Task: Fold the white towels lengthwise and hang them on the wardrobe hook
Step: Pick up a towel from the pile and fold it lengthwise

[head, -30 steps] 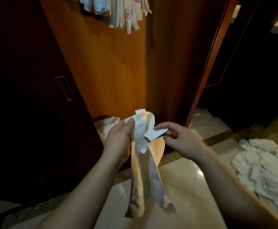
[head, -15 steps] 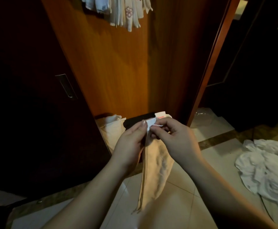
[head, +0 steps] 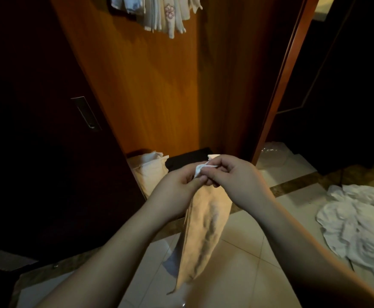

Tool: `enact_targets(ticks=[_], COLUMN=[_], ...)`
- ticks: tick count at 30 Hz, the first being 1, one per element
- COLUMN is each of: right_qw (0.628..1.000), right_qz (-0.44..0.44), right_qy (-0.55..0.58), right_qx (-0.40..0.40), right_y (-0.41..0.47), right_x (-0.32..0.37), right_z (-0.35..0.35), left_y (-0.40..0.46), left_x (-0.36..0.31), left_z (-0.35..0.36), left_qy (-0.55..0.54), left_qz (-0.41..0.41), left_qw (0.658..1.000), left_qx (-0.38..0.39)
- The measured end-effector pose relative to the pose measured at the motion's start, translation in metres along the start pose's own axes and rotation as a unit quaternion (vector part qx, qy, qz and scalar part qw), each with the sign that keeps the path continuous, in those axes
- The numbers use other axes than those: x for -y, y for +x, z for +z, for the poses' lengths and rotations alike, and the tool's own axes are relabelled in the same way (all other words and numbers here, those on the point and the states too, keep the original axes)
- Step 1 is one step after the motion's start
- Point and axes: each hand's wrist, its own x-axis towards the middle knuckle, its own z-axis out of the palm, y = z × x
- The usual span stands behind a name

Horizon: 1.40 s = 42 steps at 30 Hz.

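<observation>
A person is standing before a wardrobe panel (head: 141,90) of glossy orange-brown wood with vertical grain. The left hand (head: 177,185) and right hand (head: 237,176) are meeting at chest level, and both are pinching the top corner of a towel (head: 206,232). The left hand's grip is closing thumb against curled fingers on the bunched white corner; the right hand's grip is also closing, its fingertips (head: 210,174) curling over the same corner from the other side. The two hands are touching or nearly touching at the fingers.

The towel is hanging down from this pinch as a long, narrow strip, folded along its length and tapering to a point near the floor (head: 237,258). Its cloth is looking soft and nubbly, with shallow wrinkles running down the middle; warm light is tinting it beige, while the pinched corner is showing white.

Above, at the top edge, hung towels (head: 168,16) are dangling against the panel in narrow pleated strips, one bearing a pink flower motif. The hook itself is lying outside the view. To the left, a dark door (head: 37,152) is carrying a recessed metal pull (head: 86,114). At the panel's foot, a pale folded cloth (head: 150,170) is leaning beside a dark flat object. On the glossy cream floor tiles at right, a crumpled pile (head: 359,223) of white towels is lying well apart from the hands.
</observation>
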Motion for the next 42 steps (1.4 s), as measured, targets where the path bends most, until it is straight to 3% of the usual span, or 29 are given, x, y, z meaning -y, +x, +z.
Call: enact_targets(ticks=[3, 7, 12, 15, 17, 22, 25, 29, 32, 37, 42], right_qw=[0.996, 0.954, 0.899, 0.877, 0.876, 0.87, 0.876, 0.961, 0.986, 0.988, 0.942], right_qz=[0.012, 0.034, 0.005, -0.02, -0.04, -0.089, -0.122, -0.094, -0.078, -0.102, -0.173], right_qy=[-0.052, -0.156, -0.324, -0.37, -0.39, -0.473, -0.464, -0.261, -0.14, 0.005, 0.033], right_qx=[0.065, 0.255, 0.295, 0.306, 0.282, 0.102, 0.058, 0.004, -0.044, -0.118, -0.286], right_y=[0.008, 0.021, 0.036, 0.038, 0.041, 0.049, 0.053, 0.057, 0.061, 0.07, 0.073], right_x=[-0.001, -0.01, -0.022, -0.024, -0.023, -0.014, -0.01, -0.01, -0.014, -0.012, 0.019], right_z=[-0.014, -0.035, -0.042, -0.044, -0.053, -0.088, -0.088, -0.086, -0.084, -0.075, -0.069], left_y=[0.002, 0.01, 0.014, 0.016, 0.016, 0.014, 0.014, 0.018, 0.022, 0.031, 0.043], left_x=[-0.002, -0.006, -0.009, -0.006, -0.003, 0.008, 0.009, 0.005, 0.002, -0.004, -0.033], left_z=[-0.006, -0.028, -0.051, -0.061, -0.068, -0.089, -0.096, -0.106, -0.113, -0.117, -0.117], left_qy=[0.035, -0.009, -0.025, -0.054, -0.057, -0.072, -0.061, -0.104, -0.139, -0.19, -0.236], left_qz=[-0.004, -0.012, -0.014, -0.012, -0.014, -0.024, -0.005, 0.016, 0.032, 0.053, 0.135], left_qw=[0.999, 1.0, 1.0, 0.998, 0.998, 0.989, 0.987, 0.981, 0.981, 0.973, 0.949], left_qx=[0.006, -0.003, 0.013, -0.006, -0.024, -0.129, -0.148, -0.164, -0.135, -0.116, -0.159])
